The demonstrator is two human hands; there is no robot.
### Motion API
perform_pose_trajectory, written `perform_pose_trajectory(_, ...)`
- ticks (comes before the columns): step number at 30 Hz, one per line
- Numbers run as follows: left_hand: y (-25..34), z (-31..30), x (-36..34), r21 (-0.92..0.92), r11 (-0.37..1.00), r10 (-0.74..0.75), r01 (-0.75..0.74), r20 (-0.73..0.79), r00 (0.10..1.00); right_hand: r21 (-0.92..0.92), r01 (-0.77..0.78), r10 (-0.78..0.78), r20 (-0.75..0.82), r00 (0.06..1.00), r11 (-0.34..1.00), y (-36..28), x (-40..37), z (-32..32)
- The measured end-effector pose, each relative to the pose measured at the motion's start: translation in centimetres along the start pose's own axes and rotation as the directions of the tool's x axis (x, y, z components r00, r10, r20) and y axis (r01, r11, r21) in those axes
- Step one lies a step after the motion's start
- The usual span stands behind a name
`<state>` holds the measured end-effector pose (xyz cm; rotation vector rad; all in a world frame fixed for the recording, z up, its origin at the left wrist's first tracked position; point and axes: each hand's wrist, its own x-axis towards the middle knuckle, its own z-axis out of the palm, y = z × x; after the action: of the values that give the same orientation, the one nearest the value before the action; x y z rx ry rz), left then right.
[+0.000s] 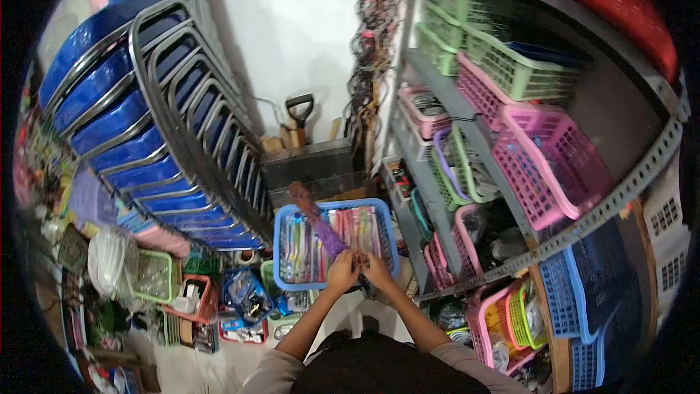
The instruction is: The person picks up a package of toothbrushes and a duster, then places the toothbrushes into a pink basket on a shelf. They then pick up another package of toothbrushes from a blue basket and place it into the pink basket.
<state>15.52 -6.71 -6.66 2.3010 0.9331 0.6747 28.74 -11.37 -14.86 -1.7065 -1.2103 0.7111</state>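
My left hand [341, 271] and my right hand [375, 270] are close together over the near edge of a blue plastic basket [278, 252]. Both are closed around the near end of a long fluffy duster [327, 235], brown at its far tip and purple lower down. It slants up and left across the basket. Inside the basket stand rows of slim colourful packs [297, 244] that look like packaged toothbrushes. My fingers cover the duster's near end, and a small dark part shows below them.
A stack of blue chairs with metal frames [164, 102] leans in from the left. Grey metal shelving [503, 175] with pink baskets [539, 168] and green baskets [521, 69] fills the right. Small bins [193, 299] crowd the floor at left. Tool handles [297, 120] stand behind.
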Motion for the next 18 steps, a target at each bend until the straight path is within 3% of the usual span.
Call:
perform_pose_trajectory(2,-2.7,0.1,-1.3,-0.047,0.994,-0.094,0.094,-0.015,0.995,-0.128,0.068,-0.062,0.049,0.997,0.989,0.9,-0.3,2.0)
perform_pose_trajectory(3,-4.1,0.6,-2.0,-0.096,0.971,-0.216,0.217,0.019,0.976,-0.112,0.110,-0.109,0.016,0.994,0.988,0.5,-0.8,2.4)
perform_pose_trajectory(4,-5.2,0.7,-2.6,-0.090,0.967,-0.237,0.237,0.007,0.971,-0.104,0.118,-0.114,0.039,0.993,0.988,0.8,-0.9,3.0)
perform_pose_trajectory(6,-7.0,1.3,-3.9,-0.109,0.960,-0.270,0.260,-0.097,0.958,-0.098,-0.178,0.190,0.124,0.974,0.979,1.7,-1.3,3.9)
perform_pose_trajectory(8,-8.9,2.0,-4.7,-0.154,0.949,-0.292,0.275,-0.098,0.952,-0.151,-0.224,0.247,0.154,0.957,0.963,3.2,-1.0,4.3)
perform_pose_trajectory(10,-9.2,2.1,-4.8,-0.193,0.906,-0.391,0.377,-0.041,0.920,0.125,-0.316,0.294,0.163,0.942,0.941,5.9,-0.4,5.0)
perform_pose_trajectory(11,-9.7,2.3,-4.9,-0.151,0.934,-0.337,0.324,-0.069,0.939,0.219,-0.169,0.164,0.041,0.986,0.961,8.5,-0.3,5.9)
perform_pose_trajectory(12,-10.3,2.9,-4.9,-0.155,0.929,-0.350,0.337,-0.064,0.935,0.215,-0.180,0.173,0.052,0.984,0.960,7.9,-0.6,5.2)
perform_pose_trajectory(14,-11.0,4.1,-4.6,-0.153,0.913,-0.393,0.377,-0.092,0.915,0.247,-0.100,0.133,-0.123,0.983,0.964,5.6,-0.9,3.3)
perform_pose_trajectory(15,-10.4,3.8,-4.0,-0.220,0.875,-0.456,0.432,-0.071,0.887,0.252,-0.267,0.274,0.007,0.962,0.930,7.8,-0.6,2.6)
perform_pose_trajectory(16,-10.4,4.2,-3.4,-0.223,0.871,-0.462,0.438,-0.065,0.885,0.248,-0.275,0.282,0.010,0.959,0.929,8.1,-0.9,2.0)
perform_pose_trajectory(18,-10.4,4.8,-2.1,-0.242,0.833,-0.511,0.497,0.006,0.860,0.094,-0.237,0.250,-0.179,0.952,0.967,8.0,-1.7,0.6)
